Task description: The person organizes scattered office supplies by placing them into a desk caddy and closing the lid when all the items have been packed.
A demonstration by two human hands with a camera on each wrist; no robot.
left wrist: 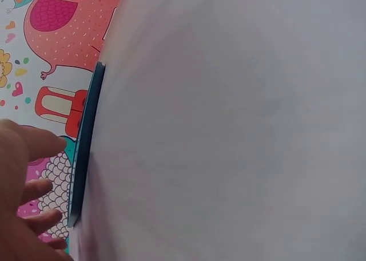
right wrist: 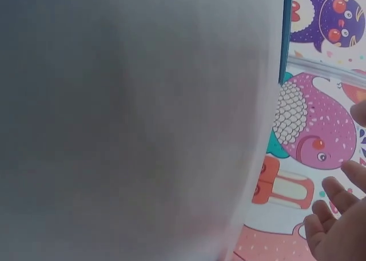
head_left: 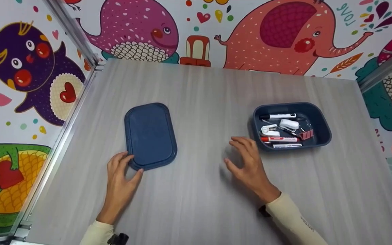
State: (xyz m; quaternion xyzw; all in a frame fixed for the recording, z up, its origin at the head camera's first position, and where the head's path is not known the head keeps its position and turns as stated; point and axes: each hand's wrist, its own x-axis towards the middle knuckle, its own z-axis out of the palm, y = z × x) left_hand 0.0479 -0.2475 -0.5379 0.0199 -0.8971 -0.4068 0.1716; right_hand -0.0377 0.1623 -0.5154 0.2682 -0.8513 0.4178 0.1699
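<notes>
A dark blue rectangular lid (head_left: pixel 151 134) lies flat on the left half of the table. My left hand (head_left: pixel 119 183) is at its near left corner, thumb and fingers spread apart with the fingertips right at the rim. In the left wrist view the lid (left wrist: pixel 87 143) appears edge-on beside the fingers (left wrist: pixel 43 143). My right hand (head_left: pixel 248 166) hovers over the table left of a dark blue open box (head_left: pixel 324 136), fingers loosely bent and holding nothing. Inside the box lie a black-capped marker (head_left: pixel 282 116), a red marker (head_left: pixel 281 139), a white stapler-like item (head_left: pixel 289 124) and several other small pieces.
The light wood-grain table (head_left: pixel 209 112) stretches between the lid and the box. Printed cartoon panels (head_left: pixel 196 30) stand along its back and sides, with a metal frame rail (head_left: pixel 60 143) at the left edge.
</notes>
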